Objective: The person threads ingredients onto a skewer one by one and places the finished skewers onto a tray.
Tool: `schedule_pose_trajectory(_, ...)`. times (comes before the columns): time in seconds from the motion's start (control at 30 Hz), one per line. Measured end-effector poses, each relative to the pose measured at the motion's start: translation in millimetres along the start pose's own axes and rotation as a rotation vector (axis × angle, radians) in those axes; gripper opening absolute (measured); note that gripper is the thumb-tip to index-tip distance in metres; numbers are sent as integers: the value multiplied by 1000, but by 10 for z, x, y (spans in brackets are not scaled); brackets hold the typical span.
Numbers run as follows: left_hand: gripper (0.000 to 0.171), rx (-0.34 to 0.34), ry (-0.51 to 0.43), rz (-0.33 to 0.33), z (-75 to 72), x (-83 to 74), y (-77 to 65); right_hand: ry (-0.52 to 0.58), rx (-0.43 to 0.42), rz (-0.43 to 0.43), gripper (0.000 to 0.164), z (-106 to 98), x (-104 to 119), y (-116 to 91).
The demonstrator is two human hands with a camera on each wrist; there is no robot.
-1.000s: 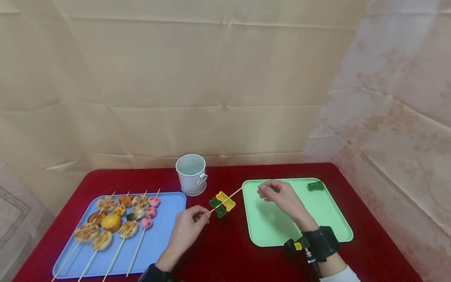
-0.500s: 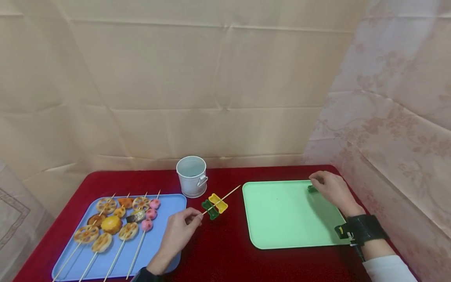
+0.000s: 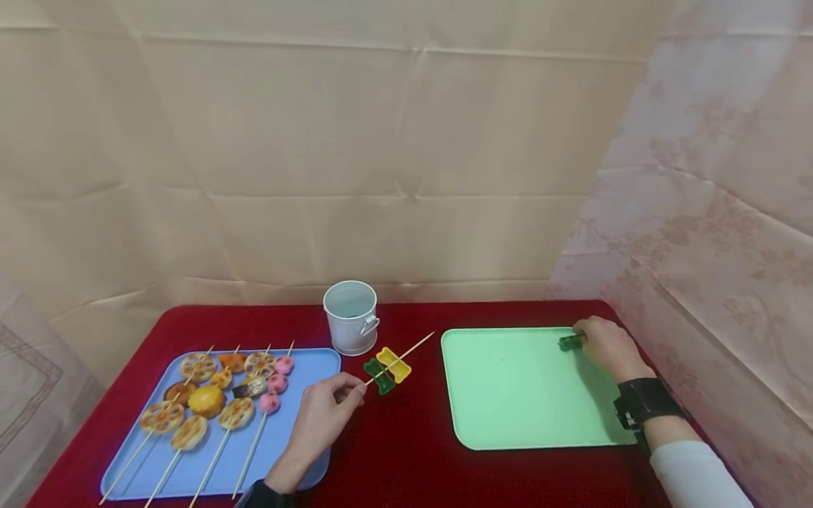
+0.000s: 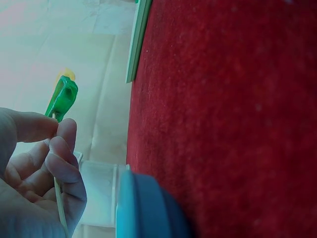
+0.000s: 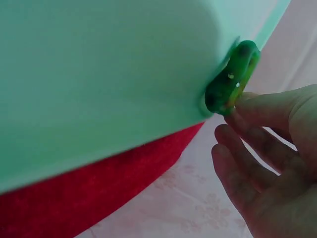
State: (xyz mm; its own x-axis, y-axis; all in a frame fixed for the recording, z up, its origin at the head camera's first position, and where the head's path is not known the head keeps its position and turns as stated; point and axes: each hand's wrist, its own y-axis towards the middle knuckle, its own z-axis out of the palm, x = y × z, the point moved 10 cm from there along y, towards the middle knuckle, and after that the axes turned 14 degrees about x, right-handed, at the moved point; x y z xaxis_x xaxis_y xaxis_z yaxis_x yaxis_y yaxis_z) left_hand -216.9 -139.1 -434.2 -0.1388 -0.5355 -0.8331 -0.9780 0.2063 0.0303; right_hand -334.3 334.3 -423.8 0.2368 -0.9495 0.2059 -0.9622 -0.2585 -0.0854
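Observation:
My left hand (image 3: 325, 413) pinches a wooden skewer (image 3: 419, 343) near its threaded end, above the red cloth between the two trays. On the skewer sit a green pepper piece (image 3: 379, 376), close to the fingertips, and a yellow pepper piece (image 3: 394, 365) beyond it. The skewer's bare tip points up and right. My right hand (image 3: 612, 351) is at the far right corner of the light green tray (image 3: 508, 402), thumb and finger pinching one end of a loose dark green pepper piece (image 5: 233, 79). That piece is close over the tray surface in the right wrist view.
At left, a blue tray (image 3: 288, 451) bears several finished skewers, with lotus root slices (image 3: 163, 418), pink balls (image 3: 269, 403) and other pieces. A small white bucket (image 3: 351, 328) stands at the back, between the trays. Cloth walls rise behind and at the right.
My right hand has moved right across the green tray to the loose green pepper piece and now grips it. My left hand, with the skewer, has shifted slightly left.

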Motion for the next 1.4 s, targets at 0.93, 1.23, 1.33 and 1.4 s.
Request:
schedule_pose_trajectory(0.93, 5, -2, -13, -1, 11, 8, 4, -46, -123, 5, 8, -161, 159, -259)
schedule_pose_trajectory(1.23, 5, 15, -14, 4, 48, -58, 62, 33, -227, -30, 11, -271, 470, -550)
schedule_pose_trajectory(1.33, 5, 13, -15, 17, 57, -92, 72, 72, -243, -47, 13, -281, 601, -581)
schedule_pose_trajectory(1.4, 5, 10, -16, 29, 63, -120, 71, 101, -244, -55, 14, -287, 683, -583)
